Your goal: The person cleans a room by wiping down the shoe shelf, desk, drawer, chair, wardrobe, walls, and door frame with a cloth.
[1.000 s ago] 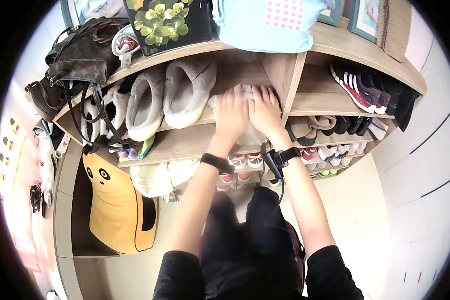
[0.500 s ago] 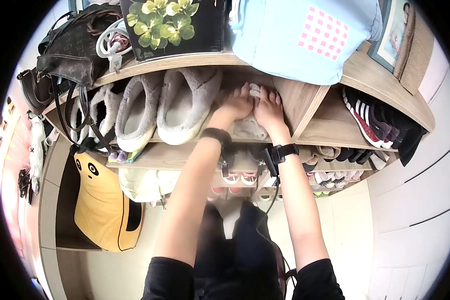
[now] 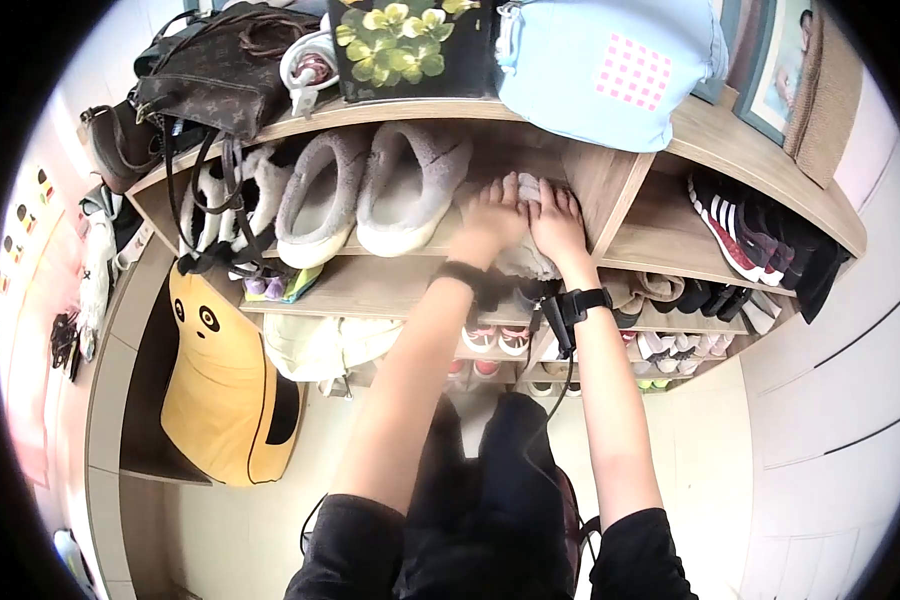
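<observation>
A grey, fluffy cloth-like item (image 3: pixel 526 262) lies bunched on the upper shelf, close to the upright divider. Both my hands rest on it side by side, and part of it shows between my fingers and below my palms. My left hand (image 3: pixel 494 215) is blurred at the palm, with its fingers stretched out over the left part. On the right part, my right hand (image 3: pixel 557 226) lies with straight, slightly spread fingers. What lies under the palms is hidden. Left of my hands stand two grey fleece-lined slippers (image 3: pixel 413 195) with white soles.
A light blue bag (image 3: pixel 560 75) and a dark flower-patterned box (image 3: pixel 415 50) stand on the top board above my hands. The wooden divider (image 3: pixel 610 200) borders them on the right, with dark sneakers (image 3: pixel 735 235) beyond. A yellow panda-faced item (image 3: pixel 215 390) leans at lower left.
The view has shifted, so the shelf and its contents sit further right. Both hands stay on the grey item; the left hand is more blurred now.
</observation>
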Tool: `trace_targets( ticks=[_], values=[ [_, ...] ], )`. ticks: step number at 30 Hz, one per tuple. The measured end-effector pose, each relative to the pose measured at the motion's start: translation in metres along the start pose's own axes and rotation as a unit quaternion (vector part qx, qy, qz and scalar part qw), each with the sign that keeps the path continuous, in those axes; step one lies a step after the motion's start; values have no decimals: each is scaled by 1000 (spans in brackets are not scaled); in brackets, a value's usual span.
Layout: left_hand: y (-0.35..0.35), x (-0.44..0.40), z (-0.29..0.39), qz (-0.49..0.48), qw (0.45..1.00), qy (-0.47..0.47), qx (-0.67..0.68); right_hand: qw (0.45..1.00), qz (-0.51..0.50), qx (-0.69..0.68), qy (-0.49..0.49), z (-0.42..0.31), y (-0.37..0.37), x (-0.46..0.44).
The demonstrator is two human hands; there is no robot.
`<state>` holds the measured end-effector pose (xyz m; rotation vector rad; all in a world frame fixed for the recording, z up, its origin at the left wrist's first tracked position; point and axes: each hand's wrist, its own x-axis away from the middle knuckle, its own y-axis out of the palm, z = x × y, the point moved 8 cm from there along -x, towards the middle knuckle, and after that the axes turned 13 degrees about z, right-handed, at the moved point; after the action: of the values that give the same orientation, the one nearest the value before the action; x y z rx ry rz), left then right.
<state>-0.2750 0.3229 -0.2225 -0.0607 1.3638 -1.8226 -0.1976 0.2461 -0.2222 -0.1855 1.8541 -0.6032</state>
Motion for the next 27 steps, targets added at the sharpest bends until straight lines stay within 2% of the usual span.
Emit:
trace_targets(
  ticks=[2,4,6,8,13,14,17,21,22,24,26,27],
  values=[
    [-5,11,4,65,997,41,-4,999,-39,27,17,-1,2,9],
    [-15,26,10,91,995,51,-1,992,-107,34,64,-15,-20,11],
    [-15,39,9,130,988,76,-31,989,-128,56,56,-24,-31,20],
    [-19,54,10,193,974,109,-47,994,-101,47,8,-27,-35,30],
    [-47,91,12,295,940,168,30,997,-74,-4,-36,-44,-57,39],
    [-49,94,12,267,950,159,29,996,-74,-10,-44,-50,-60,43],
    [-60,111,14,303,940,159,9,999,-12,-18,-50,-66,-79,52],
    [-62,120,15,306,943,130,0,996,12,-55,-62,-73,-86,58],
    [-66,126,16,333,933,133,-27,995,17,-69,-76,-75,-87,60],
    [-67,134,13,323,940,108,11,991,45,-104,-74,-82,-94,72],
    [-72,157,2,322,940,90,70,990,54,-127,-12,-87,-96,101],
    [-69,168,-8,283,952,83,79,989,41,-144,7,-95,-90,122]
  ],
)
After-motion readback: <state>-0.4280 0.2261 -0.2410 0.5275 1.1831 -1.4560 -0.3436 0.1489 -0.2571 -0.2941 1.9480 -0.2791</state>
